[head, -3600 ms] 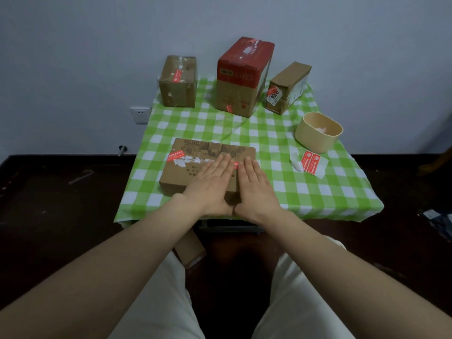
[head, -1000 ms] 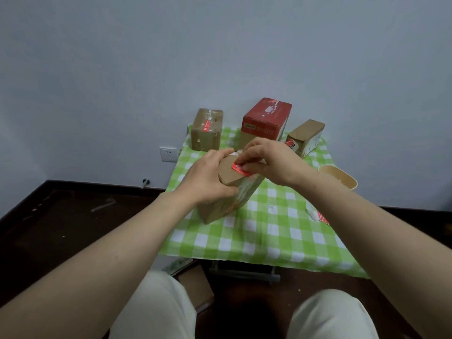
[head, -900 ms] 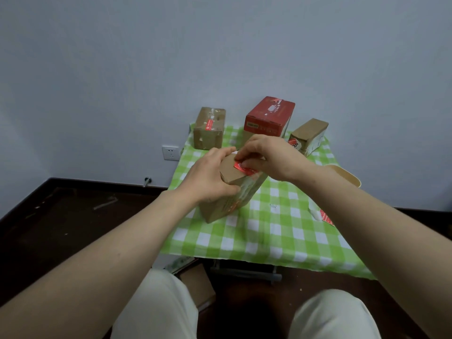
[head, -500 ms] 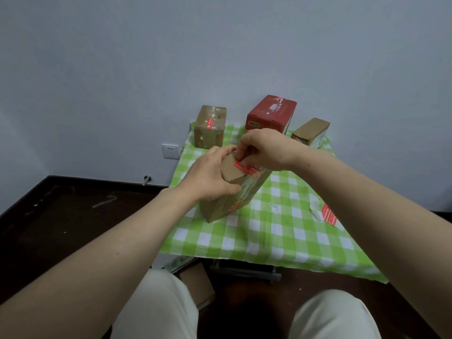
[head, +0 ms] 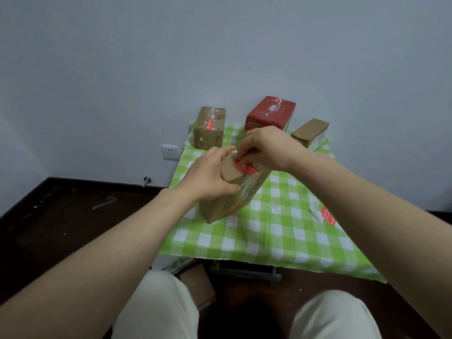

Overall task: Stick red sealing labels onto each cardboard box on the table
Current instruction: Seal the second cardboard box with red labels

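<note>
A flat brown cardboard box [head: 227,201] stands on end, tilted, on the green checked tablecloth [head: 281,236]. My left hand [head: 210,174] grips its upper left side. My right hand [head: 266,148] curls over the box's top end, its fingertips on a red sealing label [head: 245,168] that lies across the top edge. At the back stand a brown box [head: 209,128] bearing a red label, a red-topped box [head: 270,113] and a small brown box [head: 310,131]. Spare red labels [head: 327,216] lie on the cloth at the right.
The table stands against a pale wall with a socket [head: 170,152] at its left. Dark floor surrounds it. A cardboard piece [head: 198,287] lies under the table's front edge, by my knees. A crumpled white scrap [head: 316,215] lies beside the spare labels.
The box lay flat under both palms 3.6 s ago; now it stands on end in my left hand. Over the last second my right hand's fingers slid along the red label on its top.
</note>
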A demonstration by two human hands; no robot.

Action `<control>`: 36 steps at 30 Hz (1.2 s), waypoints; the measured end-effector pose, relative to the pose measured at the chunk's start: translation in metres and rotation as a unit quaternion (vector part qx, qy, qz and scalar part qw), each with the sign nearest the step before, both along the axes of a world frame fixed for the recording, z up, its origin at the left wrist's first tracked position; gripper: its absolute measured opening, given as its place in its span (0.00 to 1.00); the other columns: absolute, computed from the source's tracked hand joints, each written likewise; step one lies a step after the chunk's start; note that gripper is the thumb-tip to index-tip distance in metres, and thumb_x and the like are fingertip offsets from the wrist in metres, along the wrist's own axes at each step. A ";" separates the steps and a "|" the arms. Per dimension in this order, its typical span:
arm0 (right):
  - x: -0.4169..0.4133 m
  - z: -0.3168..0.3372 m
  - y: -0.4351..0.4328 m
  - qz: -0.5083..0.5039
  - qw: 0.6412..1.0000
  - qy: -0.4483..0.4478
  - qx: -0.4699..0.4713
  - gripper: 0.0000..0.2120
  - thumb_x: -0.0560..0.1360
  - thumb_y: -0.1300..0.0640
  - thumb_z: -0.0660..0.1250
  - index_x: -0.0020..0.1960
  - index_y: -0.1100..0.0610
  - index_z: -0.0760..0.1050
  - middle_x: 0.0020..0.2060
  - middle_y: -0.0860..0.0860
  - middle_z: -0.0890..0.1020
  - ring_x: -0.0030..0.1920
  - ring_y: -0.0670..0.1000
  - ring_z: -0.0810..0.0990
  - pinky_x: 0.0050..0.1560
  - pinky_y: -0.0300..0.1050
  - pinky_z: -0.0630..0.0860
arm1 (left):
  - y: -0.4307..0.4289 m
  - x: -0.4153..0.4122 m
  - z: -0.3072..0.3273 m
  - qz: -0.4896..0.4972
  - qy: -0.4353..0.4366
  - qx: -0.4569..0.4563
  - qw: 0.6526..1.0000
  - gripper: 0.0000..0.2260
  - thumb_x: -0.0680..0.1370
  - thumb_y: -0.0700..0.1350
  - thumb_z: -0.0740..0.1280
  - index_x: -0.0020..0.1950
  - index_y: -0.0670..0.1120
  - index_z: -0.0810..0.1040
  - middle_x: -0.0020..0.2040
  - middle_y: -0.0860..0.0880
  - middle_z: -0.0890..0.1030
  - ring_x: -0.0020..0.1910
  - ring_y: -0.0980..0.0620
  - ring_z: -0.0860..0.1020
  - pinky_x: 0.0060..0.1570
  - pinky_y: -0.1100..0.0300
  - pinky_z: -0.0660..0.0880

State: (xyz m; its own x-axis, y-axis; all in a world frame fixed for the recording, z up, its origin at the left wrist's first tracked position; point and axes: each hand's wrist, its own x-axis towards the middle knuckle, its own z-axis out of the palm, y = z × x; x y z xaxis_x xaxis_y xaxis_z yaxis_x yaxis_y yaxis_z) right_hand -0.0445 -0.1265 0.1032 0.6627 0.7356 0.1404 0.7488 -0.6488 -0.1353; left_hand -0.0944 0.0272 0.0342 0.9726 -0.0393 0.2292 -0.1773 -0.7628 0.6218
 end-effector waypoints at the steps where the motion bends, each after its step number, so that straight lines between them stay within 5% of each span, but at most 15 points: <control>1: 0.000 0.001 0.001 0.004 1.000 -0.009 -0.013 0.09 0.74 0.58 0.67 0.53 0.53 0.82 0.50 0.50 0.81 0.51 0.51 0.78 0.49 0.42 0.72 | 0.000 0.000 0.000 0.000 0.000 0.001 1.000 0.39 0.64 0.47 0.76 0.73 0.51 0.64 0.59 0.52 0.71 0.55 0.53 0.72 0.53 0.59 0.71; 5: 0.002 0.000 0.004 0.015 0.998 -0.029 -0.052 0.09 0.76 0.58 0.64 0.54 0.57 0.78 0.52 0.53 0.78 0.53 0.55 0.76 0.53 0.50 0.72 | 0.000 0.001 0.000 0.001 0.001 0.006 1.000 0.39 0.64 0.48 0.76 0.73 0.51 0.64 0.59 0.51 0.71 0.56 0.52 0.72 0.53 0.59 0.71; 20: 0.003 0.000 0.001 0.027 0.999 0.005 -0.026 0.05 0.78 0.60 0.61 0.51 0.60 0.72 0.46 0.50 0.71 0.46 0.50 0.70 0.47 0.42 0.67 | 0.005 0.004 0.000 0.007 0.008 -0.006 1.000 0.39 0.65 0.47 0.77 0.73 0.52 0.63 0.59 0.52 0.71 0.52 0.55 0.70 0.48 0.63 0.67; 27: 0.001 0.003 -0.005 0.022 0.999 0.031 0.012 0.05 0.79 0.60 0.59 0.51 0.60 0.71 0.47 0.53 0.76 0.47 0.53 0.74 0.47 0.46 0.70 | 0.006 0.006 0.000 0.013 0.008 -0.020 1.000 0.39 0.65 0.46 0.77 0.73 0.51 0.64 0.60 0.51 0.71 0.53 0.56 0.70 0.49 0.64 0.66; 36: -0.006 -0.002 -0.020 0.032 0.998 0.022 0.052 0.05 0.78 0.61 0.59 0.53 0.59 0.72 0.45 0.49 0.75 0.43 0.50 0.72 0.42 0.42 0.67 | 0.009 0.010 0.000 0.018 0.013 -0.042 0.999 0.39 0.64 0.45 0.77 0.72 0.50 0.65 0.61 0.50 0.71 0.57 0.51 0.73 0.57 0.55 0.73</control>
State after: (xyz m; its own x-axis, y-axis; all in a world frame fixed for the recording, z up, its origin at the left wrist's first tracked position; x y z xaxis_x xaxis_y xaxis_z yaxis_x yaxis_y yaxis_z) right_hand -0.0503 -0.1467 0.1014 0.6218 0.7597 0.1902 0.7803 -0.5805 -0.2327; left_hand -0.0846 0.0363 0.0342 0.9788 0.0135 0.2044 -0.1339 -0.7130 0.6883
